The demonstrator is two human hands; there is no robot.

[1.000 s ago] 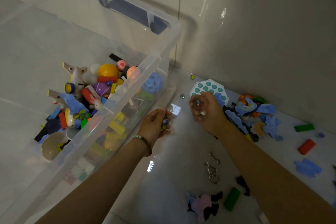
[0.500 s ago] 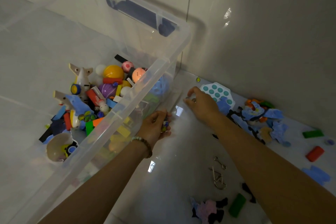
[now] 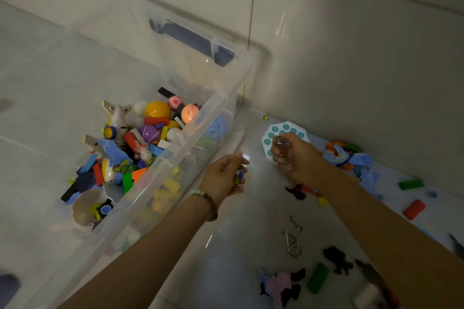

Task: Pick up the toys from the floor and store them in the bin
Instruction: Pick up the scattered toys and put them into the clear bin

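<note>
A clear plastic bin [image 3: 175,155] on the left holds several colourful toys. My left hand [image 3: 223,177] hovers just right of the bin's near wall, fingers curled round several marbles [image 3: 238,175]. My right hand [image 3: 295,157] is raised over the floor in front of a white pop-it toy with teal dots [image 3: 272,133], and pinches a clear marble [image 3: 281,144] between thumb and fingers. One more marble [image 3: 265,117] lies by the wall.
On the tiled floor lie blue foam pieces [image 3: 351,158], green blocks [image 3: 411,184] [image 3: 318,277], a red block [image 3: 414,209], metal wire puzzles [image 3: 292,241], and black and pink foam shapes [image 3: 281,286]. A tiled wall runs behind on the right.
My right hand reached down to the floor near the pop-it toy, then lifted with a clear marble pinched in it. My left hand kept its marbles and stayed beside the bin.
</note>
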